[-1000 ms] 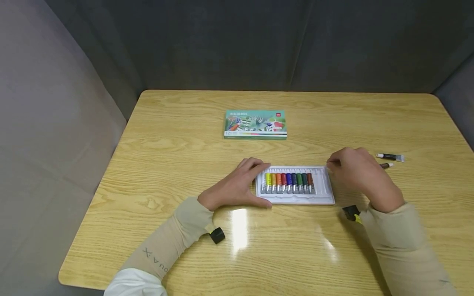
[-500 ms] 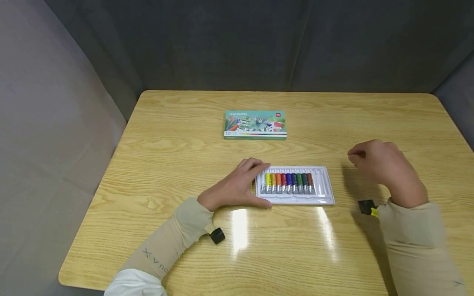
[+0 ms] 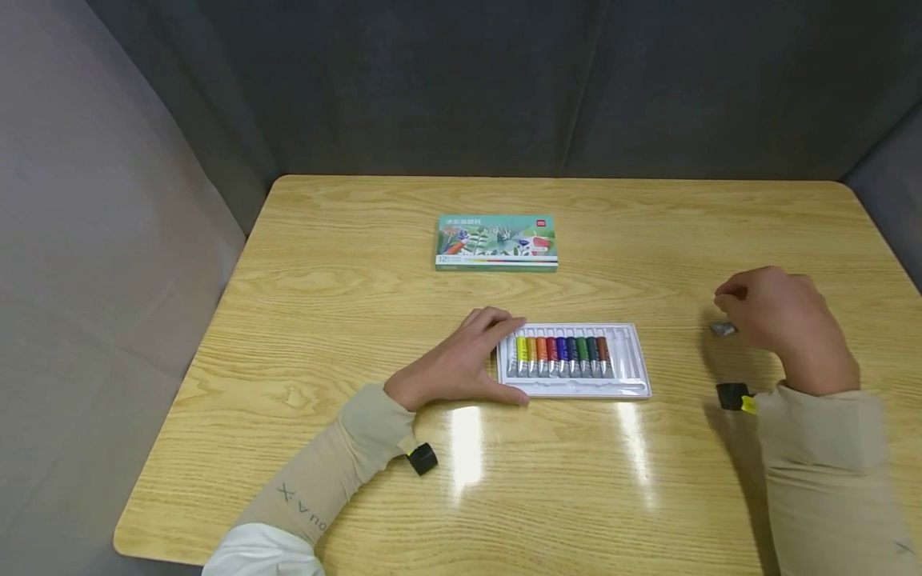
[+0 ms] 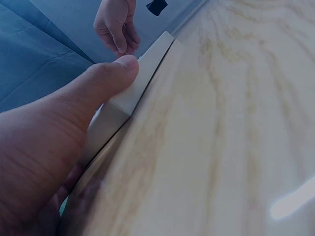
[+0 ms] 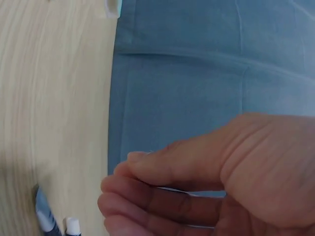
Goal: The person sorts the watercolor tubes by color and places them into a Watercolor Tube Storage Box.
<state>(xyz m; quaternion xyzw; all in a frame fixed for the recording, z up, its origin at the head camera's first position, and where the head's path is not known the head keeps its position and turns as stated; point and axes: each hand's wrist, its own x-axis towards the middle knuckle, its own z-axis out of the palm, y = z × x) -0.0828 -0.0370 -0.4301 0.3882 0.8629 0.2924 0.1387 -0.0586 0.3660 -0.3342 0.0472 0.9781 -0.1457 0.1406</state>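
My left hand (image 3: 468, 360) grips the left end of a white plastic tray (image 3: 569, 389), with the thumb on the near edge and the fingers at the far edge. Inside the tray, a row of paint tubes (image 3: 562, 349) runs from yellow to brown, with vacant slots at the right end. My right hand (image 3: 788, 324) hovers to the right of the tray, fingers curled and thumb tip against the index finger, with nothing seen between them. Below it in the right wrist view lie a dark paint tube (image 5: 45, 216) with a grey end and a white cap (image 5: 73, 226) of another tube.
A green paint box (image 3: 497, 242) with a floral print lies behind the tray. Grey cloth partitions (image 3: 432, 88) stand around the back and sides of the wooden table (image 3: 346, 240).
My right hand has moved away from the tray's right end, rightward to above the loose tubes, covering most of them in the head view. The left hand and tray have stayed put.
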